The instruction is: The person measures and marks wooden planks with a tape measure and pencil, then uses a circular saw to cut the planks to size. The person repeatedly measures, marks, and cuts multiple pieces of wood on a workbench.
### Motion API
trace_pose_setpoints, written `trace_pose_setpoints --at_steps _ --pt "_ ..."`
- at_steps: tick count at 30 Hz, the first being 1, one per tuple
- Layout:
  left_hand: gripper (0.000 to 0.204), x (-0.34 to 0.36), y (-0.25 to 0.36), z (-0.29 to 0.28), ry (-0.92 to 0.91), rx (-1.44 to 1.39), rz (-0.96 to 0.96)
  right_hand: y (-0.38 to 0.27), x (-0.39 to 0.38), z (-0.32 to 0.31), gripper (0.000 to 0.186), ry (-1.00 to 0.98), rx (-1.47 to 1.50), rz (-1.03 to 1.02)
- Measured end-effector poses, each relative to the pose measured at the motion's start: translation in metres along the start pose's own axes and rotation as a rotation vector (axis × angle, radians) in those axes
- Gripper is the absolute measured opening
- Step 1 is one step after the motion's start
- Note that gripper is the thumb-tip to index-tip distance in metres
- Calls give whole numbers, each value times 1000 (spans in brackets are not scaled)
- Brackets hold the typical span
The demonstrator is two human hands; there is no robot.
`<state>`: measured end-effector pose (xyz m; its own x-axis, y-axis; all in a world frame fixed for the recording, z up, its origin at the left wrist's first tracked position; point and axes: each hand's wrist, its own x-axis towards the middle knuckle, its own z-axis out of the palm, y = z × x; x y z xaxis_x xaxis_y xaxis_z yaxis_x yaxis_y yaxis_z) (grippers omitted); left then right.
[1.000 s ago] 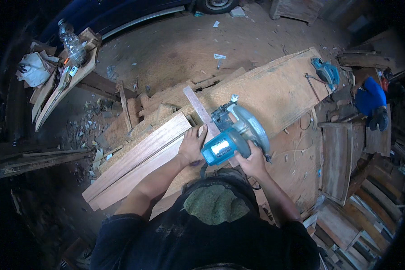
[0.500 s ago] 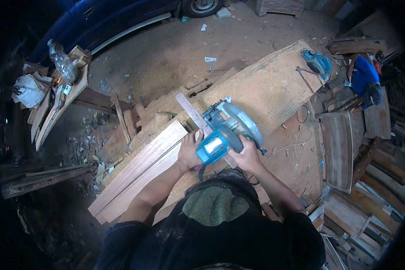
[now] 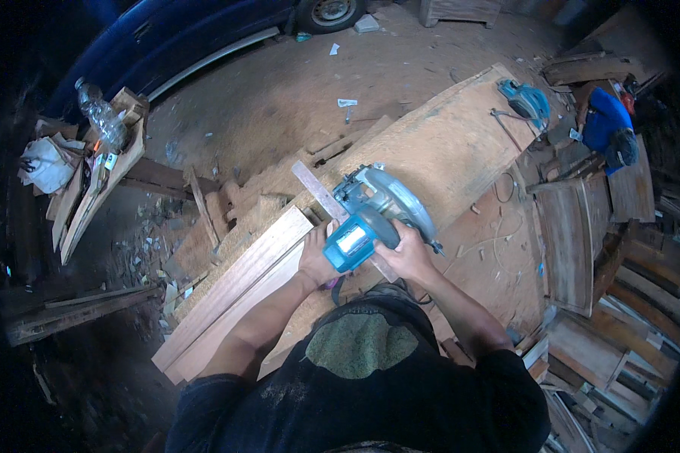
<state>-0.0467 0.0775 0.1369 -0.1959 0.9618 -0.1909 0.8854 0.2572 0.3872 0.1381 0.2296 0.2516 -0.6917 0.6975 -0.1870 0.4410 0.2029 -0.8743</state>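
Observation:
My right hand (image 3: 408, 255) is wrapped round the rear handle of a teal circular saw (image 3: 355, 240), whose grey blade guard faces the far right. The saw rests across a narrow wooden strip (image 3: 316, 187) lying crosswise. My left hand (image 3: 319, 257) grips the end of a pale wooden board (image 3: 261, 306) just left of the saw's motor; some of its fingers are hidden by the board and the saw. Beside that board lies a second, reddish plank (image 3: 234, 283). The blade and the cut line are out of sight.
A broad dusty plank (image 3: 446, 143) runs to the far right, with a teal power planer (image 3: 525, 104) on its end. A person in blue (image 3: 608, 124) bends at the right. Wood pieces (image 3: 582, 343) lie stacked at right. A blue vehicle (image 3: 181, 45) stands far left.
The view has shifted slightly. My hands, the saw and the boards keep nearly the same places relative to each other. At the right, the person in blue has moved an arm into view.

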Motion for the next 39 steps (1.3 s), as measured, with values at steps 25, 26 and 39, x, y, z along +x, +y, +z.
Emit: trace_pose_setpoints --at_steps 25,26,39 --pt "77 -5 20 23 120 -323 165 11 6 4 48 2 -29 1" --pt "76 -6 20 23 93 -333 134 4 4 2 48 -9 -12 12" --pt "86 -10 19 42 45 -112 113 11 12 13 47 38 -31 -75"
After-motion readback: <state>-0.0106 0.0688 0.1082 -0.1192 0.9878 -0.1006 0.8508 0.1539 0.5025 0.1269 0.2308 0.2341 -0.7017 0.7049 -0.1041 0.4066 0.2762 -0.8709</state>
